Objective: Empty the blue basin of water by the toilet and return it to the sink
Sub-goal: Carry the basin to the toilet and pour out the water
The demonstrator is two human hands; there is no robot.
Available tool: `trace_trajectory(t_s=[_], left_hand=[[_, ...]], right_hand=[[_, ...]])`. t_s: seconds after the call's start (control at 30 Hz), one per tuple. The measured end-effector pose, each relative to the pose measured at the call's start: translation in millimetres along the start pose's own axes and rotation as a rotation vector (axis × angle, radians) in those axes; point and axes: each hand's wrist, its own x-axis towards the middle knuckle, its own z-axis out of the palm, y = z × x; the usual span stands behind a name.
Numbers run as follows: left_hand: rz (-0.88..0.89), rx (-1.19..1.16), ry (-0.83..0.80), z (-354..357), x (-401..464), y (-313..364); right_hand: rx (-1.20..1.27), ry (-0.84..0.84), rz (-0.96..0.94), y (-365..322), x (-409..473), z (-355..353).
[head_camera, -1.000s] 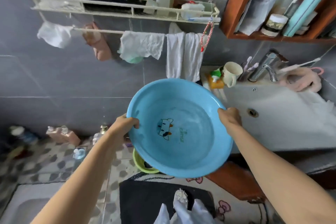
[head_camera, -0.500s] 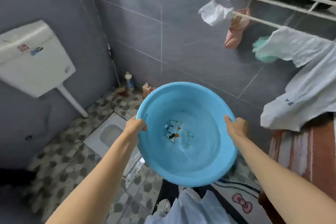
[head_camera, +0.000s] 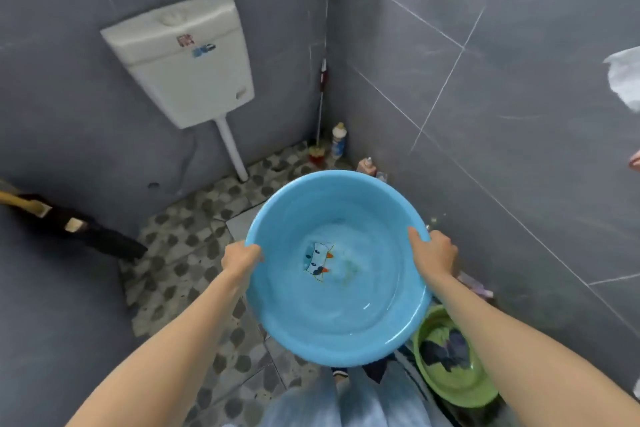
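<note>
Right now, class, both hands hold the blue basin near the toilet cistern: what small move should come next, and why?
Probably tip the blue basin forward so it pours. Water shows in its bottom, the left hand and right hand grip opposite rims, and it hangs level over the floor below the cistern.

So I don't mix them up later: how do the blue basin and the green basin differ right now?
The blue basin is held up by the left hand and right hand; the green basin sits low by the wall. The blue one shows a cartoon print under shallow water; the green one holds something dark. The blue looks larger, though nearer the camera. Both are round plastic.
</note>
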Motion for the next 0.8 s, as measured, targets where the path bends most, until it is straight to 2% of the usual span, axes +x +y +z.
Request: trace_trajectory(t_s=[0.1, 0.27, 0.53, 0.8], left_hand=[[0.017, 0.081, 0.073, -3, 19, 5], [0.037, 0.137, 0.127, -7, 52, 23], [0.032, 0.224, 0.005, -7, 135, 48], [0.059, 0.386, -0.031, 11, 199, 75]], right_hand=[[-0.042, -0.028, -0.035, -25, 16, 15], [-0.081, -0.054, 0.008, -49, 33, 42], [-0.019, -0.065, 0.220, -66, 55, 96], [-0.031, -0.038, 0.350, -68, 85, 151]])
